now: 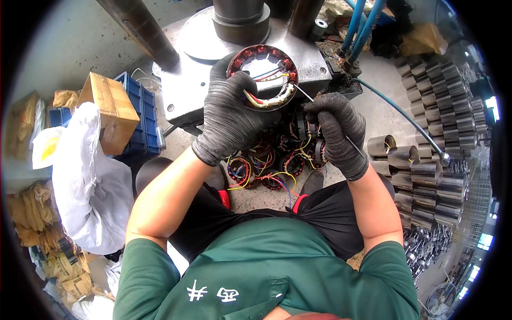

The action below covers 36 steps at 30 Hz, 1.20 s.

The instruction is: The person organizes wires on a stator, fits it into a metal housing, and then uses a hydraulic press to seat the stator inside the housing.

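In a dark grey glove, my left hand [230, 106] is closed round the left side of a ring-shaped motor stator [288, 96]. Copper-red windings line the ring, and red, white, blue and yellow wires run along and across its opening. My gloved right hand [338, 128] grips a thin metal rod [303, 92]. The rod's tip reaches the right edge of the stator, by the windings; its other end shows below my fist. Beneath both hands, more wound stators [241, 169] with loose coloured leads sit on the floor between my feet.
Ahead stands a press with a metal base [184, 96] and a thick round ram [240, 21]. A cardboard box [109, 106], blue crates [141, 117] and a white sack [90, 186] are at left. Stacked metal cylinders [440, 101] line the right, near a ball-ended lever [444, 158].
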{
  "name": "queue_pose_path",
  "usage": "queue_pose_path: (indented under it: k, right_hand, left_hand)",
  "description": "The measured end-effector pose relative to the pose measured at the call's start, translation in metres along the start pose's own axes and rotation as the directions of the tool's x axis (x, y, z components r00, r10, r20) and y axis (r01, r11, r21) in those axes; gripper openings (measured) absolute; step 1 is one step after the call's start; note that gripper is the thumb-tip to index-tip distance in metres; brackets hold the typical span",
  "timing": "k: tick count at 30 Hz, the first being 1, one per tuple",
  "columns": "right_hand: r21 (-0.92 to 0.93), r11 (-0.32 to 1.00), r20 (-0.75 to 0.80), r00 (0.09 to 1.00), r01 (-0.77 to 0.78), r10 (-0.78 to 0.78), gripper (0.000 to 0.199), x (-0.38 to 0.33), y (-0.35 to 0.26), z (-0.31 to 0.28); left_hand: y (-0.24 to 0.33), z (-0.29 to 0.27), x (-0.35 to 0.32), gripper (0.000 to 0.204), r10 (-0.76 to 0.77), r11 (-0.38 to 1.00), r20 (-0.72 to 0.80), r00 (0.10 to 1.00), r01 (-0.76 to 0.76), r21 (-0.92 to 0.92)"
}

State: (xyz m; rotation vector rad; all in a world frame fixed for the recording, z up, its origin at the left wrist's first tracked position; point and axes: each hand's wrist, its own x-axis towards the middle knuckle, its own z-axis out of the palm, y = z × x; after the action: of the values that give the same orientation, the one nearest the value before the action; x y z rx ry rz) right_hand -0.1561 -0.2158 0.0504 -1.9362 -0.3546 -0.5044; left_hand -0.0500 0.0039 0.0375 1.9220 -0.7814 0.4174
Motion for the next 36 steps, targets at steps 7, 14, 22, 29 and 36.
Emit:
queue_pose_path:
  k: [7, 14, 22, 29, 36]
  right_hand:
    - [0.33, 0.941, -0.045, 0.995, -0.074, 0.094, 0.018, 0.0, 0.011, 0.006]
    - [0.486, 0.847, 0.033, 0.973, -0.215, 0.228, 0.021, -0.001, -0.011, -0.005]
    - [-0.004, 0.979, 0.026, 0.978, 0.205, -0.205, 0.022, 0.001, -0.021, -0.007]
    - [0.356, 0.912, 0.016, 0.977, -0.204, 0.212, 0.017, -0.001, -0.036, -0.011]
    - [0.365, 0.907, -0.018, 0.972, -0.211, 0.234, 0.017, -0.001, -0.035, -0.01]
  left_hand:
    - [-0.006, 0.002, -0.008, 0.063, -0.246, 0.965, 0.16, 0.956, 0.256, -0.05]
    - [-0.001, 0.002, 0.001, 0.06, 0.097, 0.994, -0.046, 0.994, -0.099, -0.036]
    - [-0.012, 0.0, 0.002, 0.053, 0.186, 0.982, -0.109, 0.976, -0.188, -0.007]
    - [-0.014, -0.007, 0.005, 0.055, 0.294, 0.954, -0.089, 0.952, -0.287, 0.086]
    - [-0.016, -0.003, 0.0, 0.066, 0.315, 0.948, -0.021, 0.949, -0.314, 0.062]
